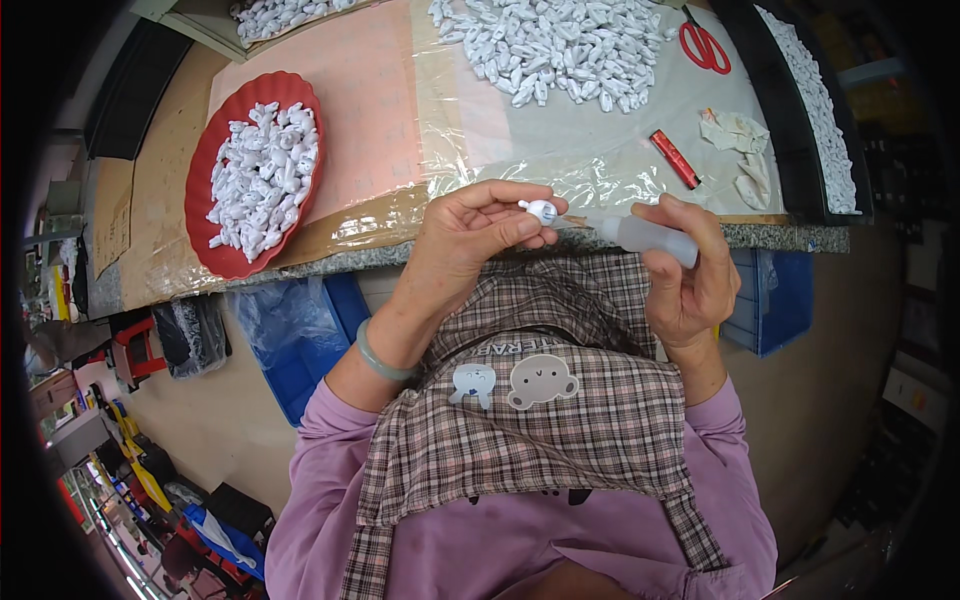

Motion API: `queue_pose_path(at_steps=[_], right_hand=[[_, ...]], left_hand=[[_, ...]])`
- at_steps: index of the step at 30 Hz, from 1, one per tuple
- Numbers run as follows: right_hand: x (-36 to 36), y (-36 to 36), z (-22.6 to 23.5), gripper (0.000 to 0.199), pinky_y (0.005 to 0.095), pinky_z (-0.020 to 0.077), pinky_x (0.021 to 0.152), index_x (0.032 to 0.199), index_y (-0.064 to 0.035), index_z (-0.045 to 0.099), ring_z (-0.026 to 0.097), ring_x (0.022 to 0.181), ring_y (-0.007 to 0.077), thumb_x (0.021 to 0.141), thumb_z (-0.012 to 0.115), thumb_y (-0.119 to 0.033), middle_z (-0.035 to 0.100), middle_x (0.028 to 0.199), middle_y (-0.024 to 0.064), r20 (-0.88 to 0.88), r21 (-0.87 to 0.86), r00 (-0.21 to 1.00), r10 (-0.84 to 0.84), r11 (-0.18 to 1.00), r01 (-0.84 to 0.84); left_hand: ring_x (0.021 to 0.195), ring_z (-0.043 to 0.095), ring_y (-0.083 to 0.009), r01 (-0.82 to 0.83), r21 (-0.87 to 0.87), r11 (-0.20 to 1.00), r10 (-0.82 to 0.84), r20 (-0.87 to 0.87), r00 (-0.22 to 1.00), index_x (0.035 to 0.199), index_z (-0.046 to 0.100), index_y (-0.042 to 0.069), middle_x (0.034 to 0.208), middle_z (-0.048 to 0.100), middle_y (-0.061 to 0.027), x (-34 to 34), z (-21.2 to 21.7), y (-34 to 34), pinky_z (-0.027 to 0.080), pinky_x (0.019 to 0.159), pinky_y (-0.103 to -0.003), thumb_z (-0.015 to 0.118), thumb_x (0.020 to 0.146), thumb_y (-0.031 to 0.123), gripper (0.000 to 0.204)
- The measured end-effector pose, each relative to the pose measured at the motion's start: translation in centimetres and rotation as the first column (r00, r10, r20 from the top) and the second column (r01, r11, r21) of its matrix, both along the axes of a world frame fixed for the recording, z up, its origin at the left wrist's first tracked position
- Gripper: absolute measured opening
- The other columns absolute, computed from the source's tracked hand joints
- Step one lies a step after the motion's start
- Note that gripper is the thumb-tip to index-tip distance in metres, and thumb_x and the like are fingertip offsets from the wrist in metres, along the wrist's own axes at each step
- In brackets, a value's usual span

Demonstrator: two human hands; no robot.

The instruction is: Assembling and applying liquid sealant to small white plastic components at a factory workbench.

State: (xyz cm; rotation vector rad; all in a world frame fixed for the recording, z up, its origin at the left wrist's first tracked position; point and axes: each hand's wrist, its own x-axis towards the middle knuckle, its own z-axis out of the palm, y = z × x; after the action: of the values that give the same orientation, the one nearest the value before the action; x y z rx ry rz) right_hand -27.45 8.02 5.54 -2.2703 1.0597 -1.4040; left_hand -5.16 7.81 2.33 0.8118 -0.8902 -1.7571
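Note:
My left hand pinches a small white figurine piece with dark markings between thumb and fingers, just above the table's front edge. From the other side, my right hand grips a translucent squeeze bottle. Its thin nozzle points left, close to the piece; whether it touches cannot be made out. To the left, a red scalloped tray holds many similar white pieces. A large heap of white pieces lies at the far middle of the table.
Right of the heap lie red-handled scissors, a red tube-shaped object and a crumpled whitish scrap. A black tray of white pieces borders the right side. Blue bins stand below the table edge.

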Motion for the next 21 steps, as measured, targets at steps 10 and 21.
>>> queue_pose_path(at_steps=[10, 21], right_hand=[[-0.4, -1.5, -1.6, 0.035, 0.0268, 0.0541, 0.068, 0.113, 0.0004, 0.050, 0.061, 0.079, 0.0140, 0.082, 0.066, 0.004, 0.055, 0.102, 0.0090, 0.613, 0.480, 0.764, -0.199, 0.863, -0.160], [0.1, -4.6, -3.1, 0.023, 0.0266, 0.0458, 0.066, 0.100, -0.0057, 0.051, 0.058, 0.075, 0.0124, 0.082, 0.065, -0.002, 0.054, 0.088, 0.0008, 0.643, 0.691, 0.722, -0.256, 0.600, -0.403]], left_hand=[[0.083, 0.067, -0.0169, 0.013, 0.065, 0.998, -0.009, -0.065, 0.998, 0.115, 0.058, -0.001, 0.107, 0.065, -0.0183, 0.4, 0.1, 0.1, 0.055, 0.075, -0.025, 0.058, 0.092, 0.011, 0.026], [0.084, 0.064, -0.0150, 0.012, 0.110, 0.994, 0.008, -0.181, 0.983, 0.112, 0.060, -0.002, 0.110, 0.064, -0.0191, 1.8, -1.0, 0.5, 0.054, 0.076, -0.025, 0.061, 0.090, 0.011, 0.026]])
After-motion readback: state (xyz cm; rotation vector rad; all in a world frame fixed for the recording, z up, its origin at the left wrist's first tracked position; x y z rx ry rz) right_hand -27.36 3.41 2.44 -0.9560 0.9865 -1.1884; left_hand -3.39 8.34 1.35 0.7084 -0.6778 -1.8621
